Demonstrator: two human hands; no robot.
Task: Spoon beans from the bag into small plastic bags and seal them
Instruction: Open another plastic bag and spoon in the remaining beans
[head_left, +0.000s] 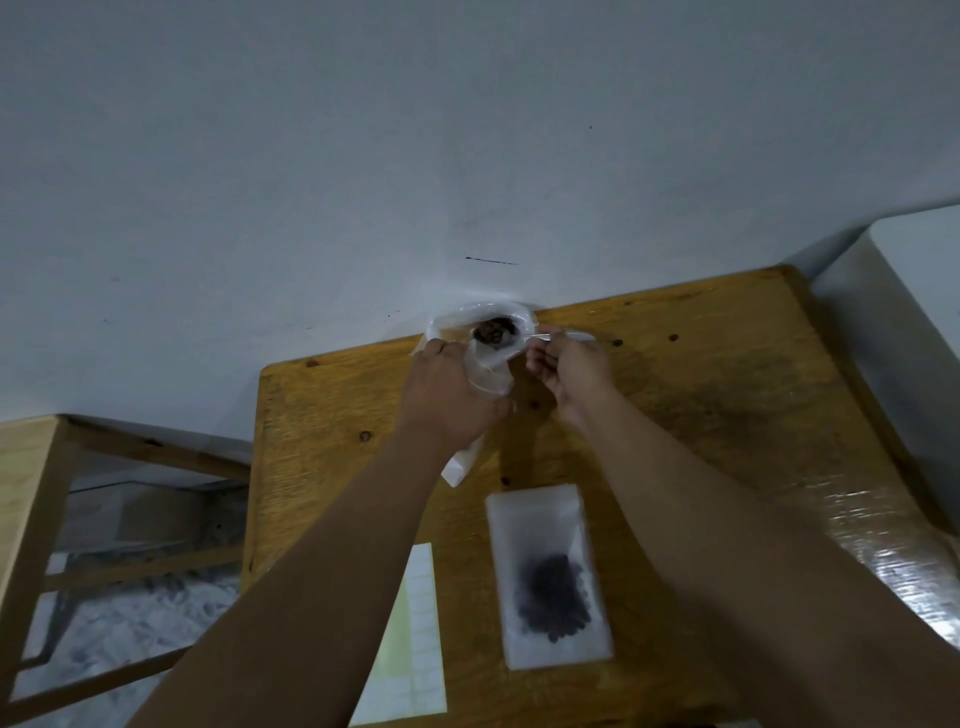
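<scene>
left hand (449, 397) around small bag (462, 462), right hand (569, 371) on spoon (545, 338)

Glossy wood table (701, 395); translucent plastic pouch (545, 525); matt wall (363, 156).

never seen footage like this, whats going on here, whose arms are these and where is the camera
There is no machine here. One camera worn on a person's head looks down along their two bare arms. The left hand grips a small plastic bag. The right hand pinches a clear spoon at the mouth of the open bean bag by the wall. On the wooden table lie a filled bag of dark beans and a sheet of white squares, perhaps labels.
</scene>
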